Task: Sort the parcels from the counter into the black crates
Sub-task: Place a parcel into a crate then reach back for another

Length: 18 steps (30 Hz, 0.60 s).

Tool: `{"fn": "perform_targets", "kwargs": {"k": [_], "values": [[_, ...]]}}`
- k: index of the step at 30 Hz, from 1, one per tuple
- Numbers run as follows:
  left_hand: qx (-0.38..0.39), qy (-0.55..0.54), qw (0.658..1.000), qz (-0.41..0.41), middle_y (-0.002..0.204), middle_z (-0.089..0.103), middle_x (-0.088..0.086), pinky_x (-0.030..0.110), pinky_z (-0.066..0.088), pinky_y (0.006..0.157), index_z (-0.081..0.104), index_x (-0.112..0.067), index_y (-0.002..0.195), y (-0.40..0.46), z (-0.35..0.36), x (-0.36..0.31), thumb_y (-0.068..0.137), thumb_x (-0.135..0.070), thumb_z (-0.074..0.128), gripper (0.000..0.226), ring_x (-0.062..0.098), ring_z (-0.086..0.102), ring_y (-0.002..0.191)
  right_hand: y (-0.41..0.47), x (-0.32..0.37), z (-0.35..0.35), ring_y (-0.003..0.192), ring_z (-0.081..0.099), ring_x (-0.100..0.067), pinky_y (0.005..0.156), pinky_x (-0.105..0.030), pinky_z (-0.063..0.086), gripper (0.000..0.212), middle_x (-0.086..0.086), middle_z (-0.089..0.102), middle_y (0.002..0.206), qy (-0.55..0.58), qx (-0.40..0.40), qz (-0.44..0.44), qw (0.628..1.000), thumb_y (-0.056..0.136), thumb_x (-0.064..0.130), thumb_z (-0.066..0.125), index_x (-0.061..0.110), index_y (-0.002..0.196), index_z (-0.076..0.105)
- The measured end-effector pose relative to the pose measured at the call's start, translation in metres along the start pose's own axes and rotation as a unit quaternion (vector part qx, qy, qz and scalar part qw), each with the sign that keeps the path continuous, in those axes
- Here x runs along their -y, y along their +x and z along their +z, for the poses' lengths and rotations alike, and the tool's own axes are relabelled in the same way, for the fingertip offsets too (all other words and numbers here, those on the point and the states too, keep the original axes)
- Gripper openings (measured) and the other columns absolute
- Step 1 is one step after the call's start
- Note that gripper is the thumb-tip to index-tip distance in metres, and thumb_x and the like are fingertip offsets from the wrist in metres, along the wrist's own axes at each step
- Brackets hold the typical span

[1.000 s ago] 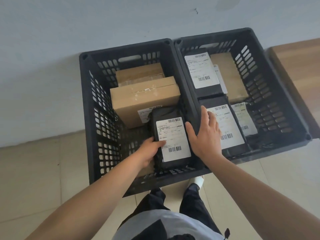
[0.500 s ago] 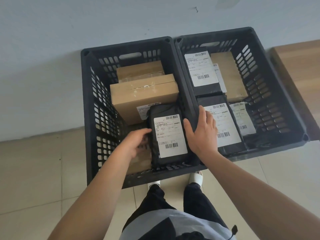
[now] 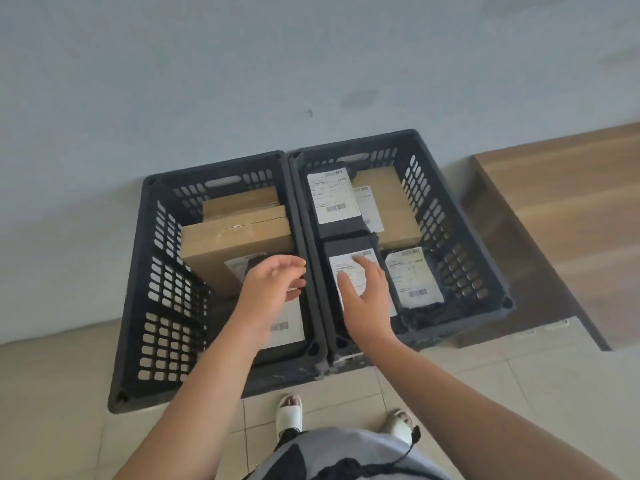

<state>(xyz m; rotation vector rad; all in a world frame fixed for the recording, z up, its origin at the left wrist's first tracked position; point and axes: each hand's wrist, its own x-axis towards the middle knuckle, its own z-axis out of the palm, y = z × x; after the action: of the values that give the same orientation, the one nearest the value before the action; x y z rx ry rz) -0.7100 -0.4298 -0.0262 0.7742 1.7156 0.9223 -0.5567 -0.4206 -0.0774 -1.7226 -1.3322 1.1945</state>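
Two crates of parcels, both hands above them holding nothing

At 9 o'clock stands the left black crate (image 3: 162, 306), set on the tiled floor (image 3: 52, 393) against the grey wall (image 3: 242, 64). Inside it, two brown cardboard boxes (image 3: 235, 244) lie toward 12 o'clock, one partly over the other, and a black parcel with a white barcode label (image 3: 287, 327) lies at the 6 o'clock end, mostly hidden under the left hand (image 3: 270, 289). That hand hangs over this parcel with fingers loosely curled and gripping nothing; whether it touches the parcel cannot be told.

Touching the first crate's side is the right black crate (image 3: 460, 237). The right hand (image 3: 367, 299) is spread wide, fingers straight, over a black labelled parcel (image 3: 346, 247) at the crate's 7 o'clock corner. Another black parcel with a white label (image 3: 332, 199) lies at 11 o'clock, a brown box (image 3: 394, 209) at 1 o'clock, and a black bagged parcel (image 3: 412, 278) at 5 o'clock.

At 3 o'clock, beside the crates, is a wooden worktop (image 3: 571, 209). At 6 o'clock two feet in pale sandals (image 3: 289, 410) stand on the tiles
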Motion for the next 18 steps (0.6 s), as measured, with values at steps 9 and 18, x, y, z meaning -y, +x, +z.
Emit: {"fn": "perform_targets", "kwargs": {"k": [9,18], "values": [[0.176,0.052,0.982,0.034,0.106,0.074,0.005,0.033,0.060,0.089,0.074,-0.018,0.102,-0.045,0.210,-0.026,0.101,-0.012,0.060,0.016,0.021,0.072,0.099,-0.019,-0.070,-0.239,0.109,0.067,-0.019,0.096,-0.039,0.055,0.015,0.000,0.072,0.110,0.235,-0.210,0.098,0.944,0.102,0.021,0.060,0.022,0.113,0.071],[0.346,0.083,0.934,0.036,0.096,0.077,0.011,0.023,0.058,0.070,0.076,-0.010,0.101,-0.103,0.400,-0.039,0.099,-0.001,0.060,0.019,0.020,0.072,0.083,-0.061,-0.136,-0.419,0.099,0.071,-0.029,0.086,-0.038,0.054,0.017,-0.013,0.074,0.102,0.356,-0.376,0.098,0.850,0.104,0.013,0.056,0.011,0.103,0.073]]}}
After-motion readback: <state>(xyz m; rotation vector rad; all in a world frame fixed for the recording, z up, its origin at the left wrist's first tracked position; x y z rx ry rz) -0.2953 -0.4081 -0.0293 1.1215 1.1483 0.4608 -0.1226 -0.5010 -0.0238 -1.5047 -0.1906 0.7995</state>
